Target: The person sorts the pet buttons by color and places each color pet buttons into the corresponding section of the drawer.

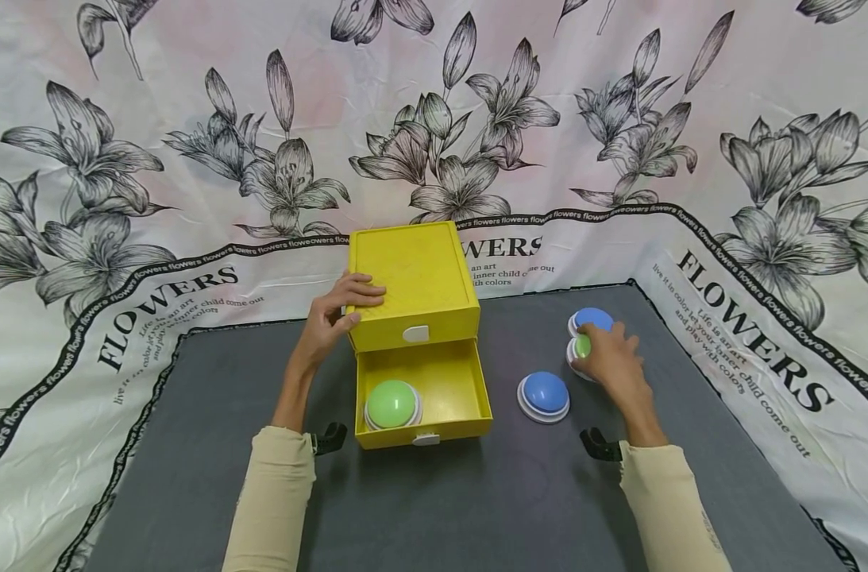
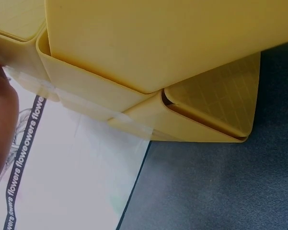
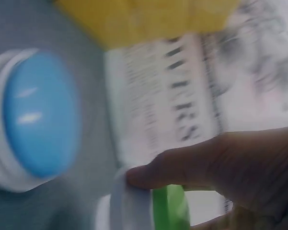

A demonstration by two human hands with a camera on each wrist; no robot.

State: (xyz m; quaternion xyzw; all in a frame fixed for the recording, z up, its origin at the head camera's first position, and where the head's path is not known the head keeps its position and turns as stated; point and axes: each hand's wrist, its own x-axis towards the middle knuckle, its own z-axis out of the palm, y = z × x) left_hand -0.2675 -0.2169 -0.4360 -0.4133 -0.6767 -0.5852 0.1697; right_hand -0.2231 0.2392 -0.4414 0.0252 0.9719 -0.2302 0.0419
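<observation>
A yellow two-drawer box (image 1: 414, 270) stands at the back of the table, its lower drawer (image 1: 451, 389) pulled out. Inside that drawer lies a green dome push button (image 1: 391, 403) on a white base. My left hand (image 1: 337, 310) rests on the box's top at the left edge, fingers laid across it. On the right, my right hand (image 1: 612, 357) grips another green push button (image 1: 582, 346) by its white rim; the right wrist view shows the thumb on that rim. A blue push button (image 1: 594, 318) sits just behind it, and another blue push button (image 1: 545, 392) lies nearer the drawer.
Dark grey cloth covers the table (image 1: 434, 508). A white flower-printed sheet (image 1: 291, 274) hangs behind the box and along both sides. The upper drawer (image 1: 415, 330) is closed, with a white pull tab (image 1: 415, 334).
</observation>
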